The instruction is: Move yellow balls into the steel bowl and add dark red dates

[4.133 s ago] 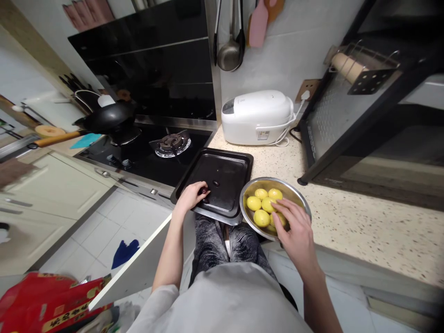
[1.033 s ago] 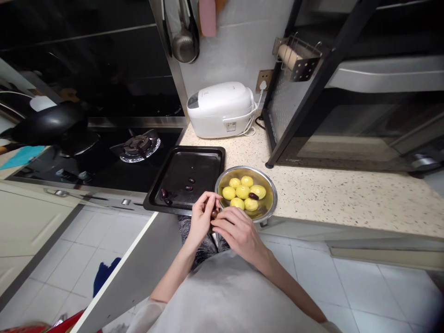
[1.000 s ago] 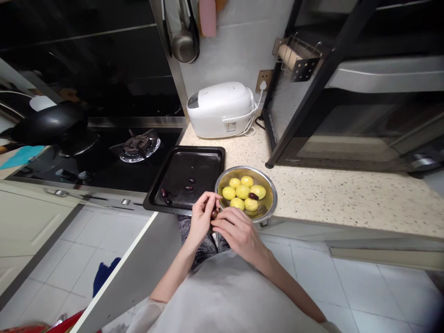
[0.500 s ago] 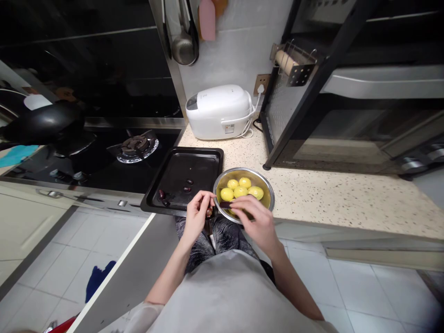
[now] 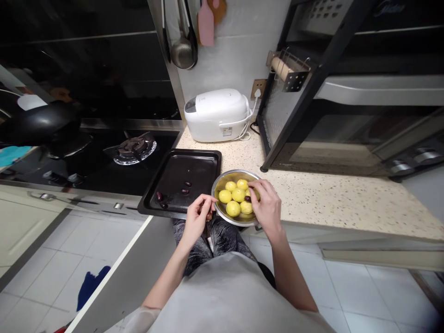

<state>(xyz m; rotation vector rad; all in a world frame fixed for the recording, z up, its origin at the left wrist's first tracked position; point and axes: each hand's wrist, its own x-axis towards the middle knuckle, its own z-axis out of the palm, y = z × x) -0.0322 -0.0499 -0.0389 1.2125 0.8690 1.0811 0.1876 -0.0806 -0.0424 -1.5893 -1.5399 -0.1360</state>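
Observation:
A steel bowl [image 5: 218, 182] at the counter's front edge holds several yellow balls [image 5: 238, 194] and a small dark piece [image 5: 247, 199]. My right hand [image 5: 266, 207] reaches into the bowl from the right, fingers curled over the balls by the dark piece; what it grips, if anything, is hidden. My left hand [image 5: 197, 218] hovers just left of the bowl's rim, thumb and fingers pinched on a small dark fruit [image 5: 209, 215]. A black baking tray [image 5: 204, 162] lies left of the bowl with several dark fruits [image 5: 186, 190] on it.
A white rice cooker [image 5: 217, 114] stands at the back wall. A gas hob [image 5: 132, 149] with a black wok [image 5: 43, 122] is to the left. A black oven rack [image 5: 305, 88] fills the right. Ladle and utensils [image 5: 183, 46] hang above. White floor tiles lie below.
My right hand left my left hand and moved up into the bowl over the yellow balls. My left hand stayed by the rim, still pinched. The view shifted slightly left.

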